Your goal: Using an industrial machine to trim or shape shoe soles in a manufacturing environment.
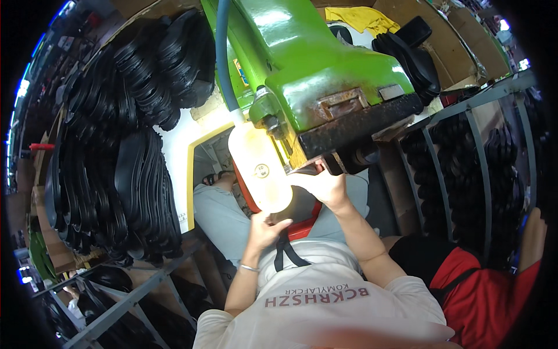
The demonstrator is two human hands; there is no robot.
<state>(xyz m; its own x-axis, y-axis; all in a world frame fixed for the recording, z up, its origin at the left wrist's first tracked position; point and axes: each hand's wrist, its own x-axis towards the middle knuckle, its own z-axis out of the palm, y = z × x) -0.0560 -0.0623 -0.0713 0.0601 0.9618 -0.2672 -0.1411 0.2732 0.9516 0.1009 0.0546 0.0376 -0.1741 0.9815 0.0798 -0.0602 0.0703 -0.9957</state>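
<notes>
A pale cream shoe sole [263, 157], brightly lit, with a small round mark on it, lies lengthwise beneath the head of a green machine [325, 75]. At its near end is my left hand [264, 231]; the fingers are partly hidden under the sole's edge and the thumb points out to the right. My right hand [325, 186] grips the sole's right edge with bent fingers, close below the machine's black front bar [360, 125]. The fingertips there are partly hidden by the machine. The sole's right edge meets the machine's working point.
Stacks of black soles [145, 186] fill the left side of the white, yellow-edged table [190, 168]. More black soles [410, 58] and a yellow cloth [363, 20] lie behind the machine. Metal racks [474, 157] stand right. A person in red [482, 296] is close at my right.
</notes>
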